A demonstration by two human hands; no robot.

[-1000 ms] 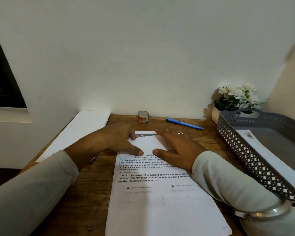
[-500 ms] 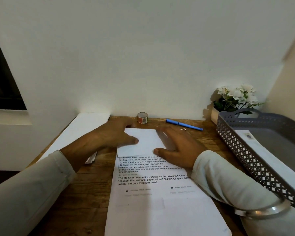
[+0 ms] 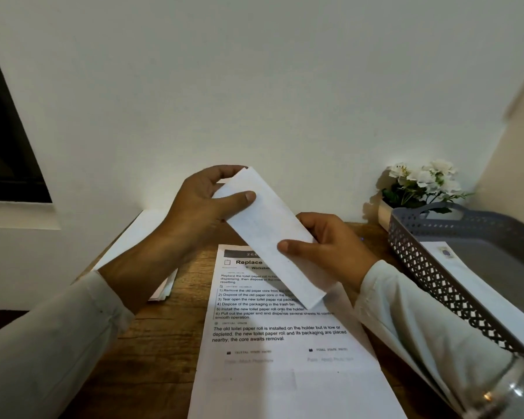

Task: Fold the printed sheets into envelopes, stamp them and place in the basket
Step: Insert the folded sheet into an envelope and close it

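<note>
Far left of the frame: a flat white stack of blank paper [image 3: 130, 237] is lying on the brown wooden counter [image 3: 152, 358], close against the wall. Just right of it, a small pile of pink-and-white slips [image 3: 164, 285] is showing beneath the left forearm.

Left of centre: the left grip [image 3: 200, 207] is pinching the upper end of the folded white paper strip [image 3: 270, 234]. The thumb is lying on the near face and the fingers are curling behind the top edge.

Centre: the strip is being held clear of the counter, slanting from upper left down to lower right, blank face toward the camera. Below it, a white printed sheet with black text [image 3: 279, 343] is lying flat on the counter, running to the bottom edge of the frame.

Right of centre: the right grip [image 3: 330, 246] is grasping the strip's lower half, thumb on the near face, fingers wrapping behind the right edge.

Right of frame: a small pot of white flowers [image 3: 421, 182] is standing against the wall. Just in front of it, a grey perforated plastic basket [image 3: 421, 267] is sitting on the counter, holding a white folded envelope [image 3: 478, 294] bearing a small stamp.

Lower right corner: a silver bangle [image 3: 502, 391] is sitting on the right wrist.
</note>
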